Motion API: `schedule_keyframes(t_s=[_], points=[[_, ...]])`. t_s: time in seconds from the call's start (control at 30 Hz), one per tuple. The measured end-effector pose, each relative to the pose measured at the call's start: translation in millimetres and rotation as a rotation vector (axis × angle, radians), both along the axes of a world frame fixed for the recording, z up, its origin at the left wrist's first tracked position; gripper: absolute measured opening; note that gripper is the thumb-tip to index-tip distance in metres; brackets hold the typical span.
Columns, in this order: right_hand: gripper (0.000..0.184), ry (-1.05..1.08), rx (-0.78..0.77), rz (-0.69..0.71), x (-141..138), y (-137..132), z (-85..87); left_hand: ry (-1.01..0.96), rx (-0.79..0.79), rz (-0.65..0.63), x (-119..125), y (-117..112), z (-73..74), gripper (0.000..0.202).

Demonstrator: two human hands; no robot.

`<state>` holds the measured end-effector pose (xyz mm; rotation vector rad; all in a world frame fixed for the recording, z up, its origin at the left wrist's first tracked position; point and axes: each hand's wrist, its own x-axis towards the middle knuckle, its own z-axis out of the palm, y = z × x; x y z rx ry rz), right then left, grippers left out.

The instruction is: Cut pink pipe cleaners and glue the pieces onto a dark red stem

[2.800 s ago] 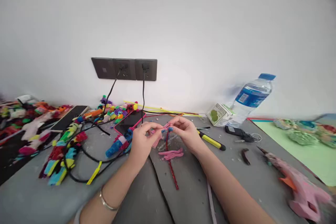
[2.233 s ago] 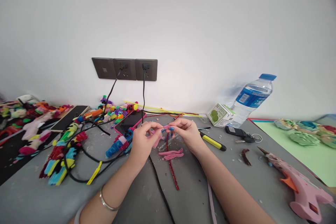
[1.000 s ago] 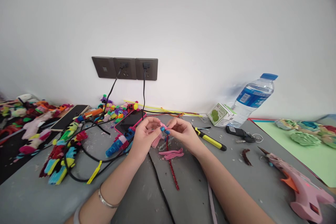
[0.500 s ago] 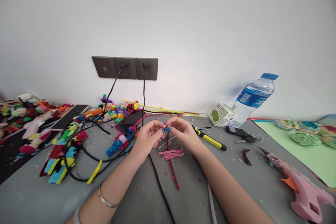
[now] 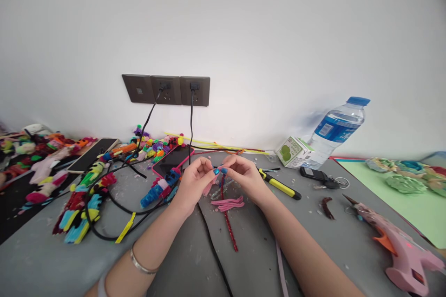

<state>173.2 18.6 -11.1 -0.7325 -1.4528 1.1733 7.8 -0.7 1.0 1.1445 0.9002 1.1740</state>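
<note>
My left hand (image 5: 195,183) and my right hand (image 5: 245,177) meet over the middle of the table, thumbs and forefingers pinched together. Pink fuzzy material (image 5: 207,189), which looks like pipe cleaner, shows under my left fingers; the rest of it is hidden. My right fingertips close on the same small spot, and what they grip is mostly covered. Below my hands lie a bundle of pink pipe cleaner pieces (image 5: 228,203) and a red tinsel pipe cleaner (image 5: 230,229). A silvery tinsel strand is partly visible behind them.
Right of my hands lie a yellow utility knife (image 5: 280,185), a car key (image 5: 318,176) and a pink glue gun (image 5: 404,253). A water bottle (image 5: 334,132) leans by a small box (image 5: 294,152). Pipe cleaner figures (image 5: 81,195), phones and black cables (image 5: 104,236) crowd the left.
My fingertips have shifted slightly at the pinch, the left thumb tilting and the thumbs drawing a little apart. Everything on the table stays where it was.
</note>
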Motion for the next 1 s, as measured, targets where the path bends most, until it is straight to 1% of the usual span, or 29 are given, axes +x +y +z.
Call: schedule_keyframes(t_s=[0.13, 0.23, 0.4, 0.5, 0.63, 0.87, 1.0], points=[[0.024, 0.003, 0.000, 0.008, -0.1, 0.3, -1.0, 0.021, 0.058, 0.033, -0.9, 0.7, 0.9, 0.031], [0.027, -0.032, -0.021, 0.002, 0.1, -0.1, -0.7, 0.086, 0.105, 0.035, -1.9, 1.2, 0.7, 0.029], [0.031, -0.067, -0.064, 0.022, 0.6, -1.0, -0.2, 0.151, 0.137, 0.029, -2.8, 2.4, -2.1, 0.025], [0.030, -0.043, -0.071, -0.015, 1.2, -0.6, -0.5, 0.166, 0.129, 0.028, -2.9, 3.1, -3.5, 0.025], [0.028, 0.025, -0.072, -0.048, 1.7, 0.7, -0.7, 0.221, 0.095, -0.006, -2.6, 3.1, -2.4, 0.025], [0.028, -0.020, -0.091, -0.041, 1.3, 0.6, -0.7, 0.254, 0.103, 0.002, -1.8, 2.4, -0.6, 0.026], [0.029, 0.001, -0.126, -0.007, 0.7, 0.1, 0.4, 0.264, 0.120, 0.004, -2.2, 2.5, -1.4, 0.026]])
